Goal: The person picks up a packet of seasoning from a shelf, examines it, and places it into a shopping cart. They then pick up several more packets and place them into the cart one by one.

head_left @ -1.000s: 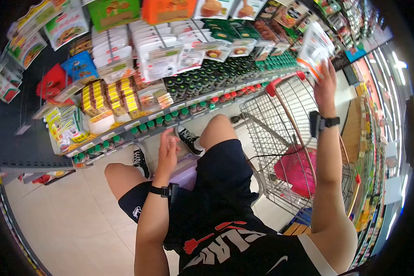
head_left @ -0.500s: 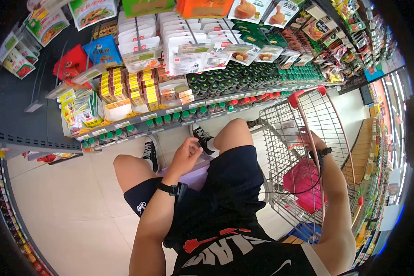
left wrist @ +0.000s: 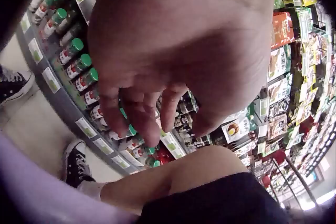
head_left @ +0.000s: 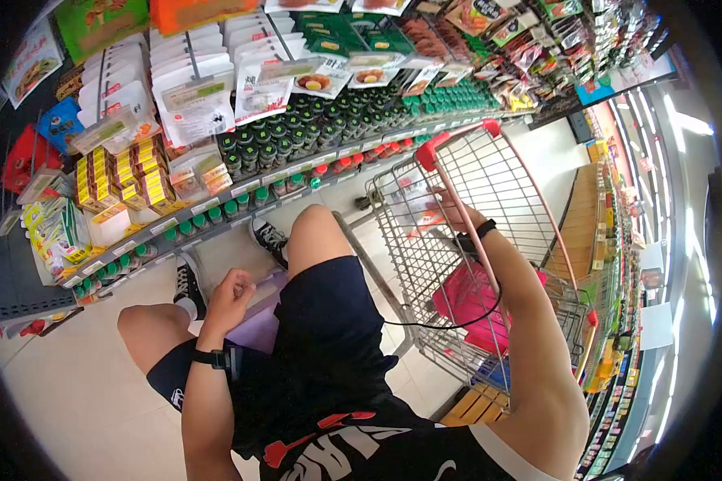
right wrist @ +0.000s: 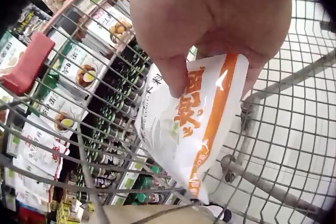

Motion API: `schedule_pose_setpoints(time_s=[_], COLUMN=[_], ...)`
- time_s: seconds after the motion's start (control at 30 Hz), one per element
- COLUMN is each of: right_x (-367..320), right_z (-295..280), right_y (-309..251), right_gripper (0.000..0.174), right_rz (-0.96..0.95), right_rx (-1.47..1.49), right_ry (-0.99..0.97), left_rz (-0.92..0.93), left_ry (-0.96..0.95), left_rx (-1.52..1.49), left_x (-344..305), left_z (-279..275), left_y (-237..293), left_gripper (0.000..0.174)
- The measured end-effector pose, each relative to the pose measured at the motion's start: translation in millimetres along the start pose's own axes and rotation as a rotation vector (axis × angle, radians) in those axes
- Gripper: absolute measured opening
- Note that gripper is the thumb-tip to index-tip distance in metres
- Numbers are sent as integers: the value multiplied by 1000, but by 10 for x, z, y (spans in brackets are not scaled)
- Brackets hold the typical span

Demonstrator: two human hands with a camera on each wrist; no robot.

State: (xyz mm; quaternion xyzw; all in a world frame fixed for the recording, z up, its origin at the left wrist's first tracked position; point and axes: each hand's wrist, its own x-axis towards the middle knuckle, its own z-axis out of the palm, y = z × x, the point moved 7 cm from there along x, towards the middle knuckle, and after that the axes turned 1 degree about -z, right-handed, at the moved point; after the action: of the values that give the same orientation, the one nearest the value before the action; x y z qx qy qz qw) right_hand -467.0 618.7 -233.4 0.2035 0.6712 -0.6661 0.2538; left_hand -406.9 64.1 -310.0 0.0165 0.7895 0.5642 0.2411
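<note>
My right hand [head_left: 461, 215] reaches down inside the metal shopping cart [head_left: 436, 152]. Between thumb and fingers it pinches a white seasoning packet [right wrist: 207, 121] with an orange stripe and orange characters. In the right wrist view the packet hangs tilted, with the cart's wire mesh around it. My left hand [head_left: 229, 301] is held over the lap near the knees, its fingers loosely bent with nothing in them. The left wrist view shows its palm and fingers [left wrist: 139, 124] in front of the shelf's green-capped jars [left wrist: 79, 66].
A bright pink bag [head_left: 469, 309] lies in the cart close to my right forearm. Ahead runs a shelf [head_left: 184, 220] with yellow boxes [head_left: 128, 172], dark jars [head_left: 273, 140] and hanging white packets [head_left: 188, 104]. Below me is a light purple seat [head_left: 253, 329].
The right hand has come down from above the cart's rim into the basket, carrying the packet with it. The head view has turned right; the left hand still hovers near the lap.
</note>
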Motion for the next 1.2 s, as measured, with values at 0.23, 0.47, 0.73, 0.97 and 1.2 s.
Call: schedule_pose_setpoints(time_s=[0.23, 0.47, 0.73, 0.97, 1.2], right_x=[248, -3, -912, -701, 483], right_z=[32, -433, 500, 2825, 4841], right_y=[545, -125, -1652, -1989, -1661], right_gripper=[79, 49, 19, 17, 27], right_rz=[28, -130, -299, -421, -579], right_rx=[-303, -654, -79, -533, -507], right_ry=[-63, 17, -45, -238, -566], left_rz=[-47, -46, 129, 229, 291], left_ry=[-70, -109, -63, -78, 77], left_rx=[-33, -75, -67, -12, -57], left_x=[173, 295, 215, 30, -132], left_z=[217, 262, 244, 74, -230], left_y=[-250, -234, 225, 552, 438], left_gripper=[26, 27, 28, 26, 26])
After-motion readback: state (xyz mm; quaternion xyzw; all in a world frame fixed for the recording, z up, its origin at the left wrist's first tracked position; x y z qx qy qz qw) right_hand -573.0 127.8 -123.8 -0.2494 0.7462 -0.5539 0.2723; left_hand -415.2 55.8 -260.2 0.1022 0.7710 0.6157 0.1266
